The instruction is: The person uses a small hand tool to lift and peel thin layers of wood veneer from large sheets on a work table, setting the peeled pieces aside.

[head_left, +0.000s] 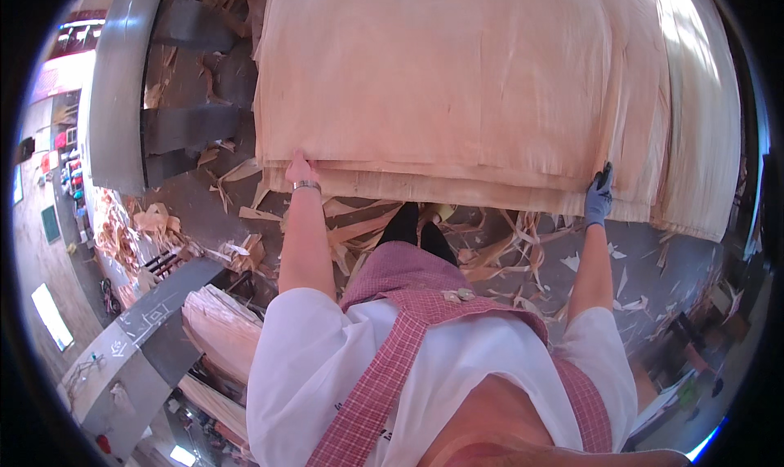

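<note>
Fingers [300, 156] of our bare left hand [300, 173] pinch the near edge of the top veneer sheet [433, 83].
This sheet lies upon the veneer stack [701, 157]; our gloved right hand [599, 197] touches near its right corner, but we cannot tell if those fingers are pinching.

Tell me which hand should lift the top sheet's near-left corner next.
Left, probably: the left hand is at the near edge of the top wood sheet, close to that corner, while the gloved right hand is far along the edge, toward the right.
</note>
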`<action>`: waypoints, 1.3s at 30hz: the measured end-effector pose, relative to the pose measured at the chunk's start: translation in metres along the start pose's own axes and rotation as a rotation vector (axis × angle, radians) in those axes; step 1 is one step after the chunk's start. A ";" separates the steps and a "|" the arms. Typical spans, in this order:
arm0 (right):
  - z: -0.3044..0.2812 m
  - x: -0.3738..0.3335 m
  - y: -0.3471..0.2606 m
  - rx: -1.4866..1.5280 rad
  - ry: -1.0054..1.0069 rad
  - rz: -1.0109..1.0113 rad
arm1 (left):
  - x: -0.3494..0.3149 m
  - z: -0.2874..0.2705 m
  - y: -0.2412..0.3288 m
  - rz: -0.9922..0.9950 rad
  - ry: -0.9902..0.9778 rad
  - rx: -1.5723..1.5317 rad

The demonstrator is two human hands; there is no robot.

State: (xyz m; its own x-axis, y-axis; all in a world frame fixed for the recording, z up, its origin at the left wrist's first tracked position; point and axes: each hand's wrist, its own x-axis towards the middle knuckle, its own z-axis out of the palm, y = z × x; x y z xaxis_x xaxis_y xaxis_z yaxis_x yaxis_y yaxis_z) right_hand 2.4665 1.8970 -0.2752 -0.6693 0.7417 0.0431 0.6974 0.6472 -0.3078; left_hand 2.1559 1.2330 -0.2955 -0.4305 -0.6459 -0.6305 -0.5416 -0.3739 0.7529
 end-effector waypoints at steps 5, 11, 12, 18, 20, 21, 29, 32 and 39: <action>0.002 -0.023 -0.020 0.030 -0.064 0.074 | 0.025 -0.007 0.003 0.016 0.041 -0.067; 0.011 -0.035 -0.009 0.033 -0.014 0.011 | 0.046 -0.011 0.006 0.002 -0.029 0.059; 0.012 -0.035 -0.016 -0.031 -0.045 0.035 | 0.053 -0.018 0.002 0.016 -0.050 0.095; 0.017 -0.029 -0.009 0.061 0.101 0.086 | 0.086 -0.027 -0.005 0.071 -0.178 0.266; 0.016 -0.029 -0.006 0.059 0.048 0.166 | 0.095 -0.024 0.001 -0.007 -0.138 0.385; 0.016 -0.031 -0.008 0.064 0.017 0.200 | 0.098 -0.023 0.005 -0.069 -0.100 0.457; 0.011 -0.039 -0.015 0.251 0.082 0.262 | 0.124 -0.020 0.000 -0.035 -0.145 0.425; 0.012 -0.038 -0.013 0.269 0.108 0.230 | 0.135 -0.019 -0.004 -0.061 -0.134 0.452; 0.000 -0.041 -0.003 0.318 -0.025 0.313 | 0.102 -0.037 0.009 0.007 -0.422 0.598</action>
State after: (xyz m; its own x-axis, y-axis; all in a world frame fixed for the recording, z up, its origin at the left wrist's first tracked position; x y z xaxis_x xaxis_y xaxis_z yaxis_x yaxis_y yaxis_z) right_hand 2.4923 1.8649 -0.2760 -0.4475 0.8862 -0.1202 0.7563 0.3033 -0.5797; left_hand 2.1343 1.1395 -0.3460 -0.6114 -0.2902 -0.7362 -0.7877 0.1340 0.6013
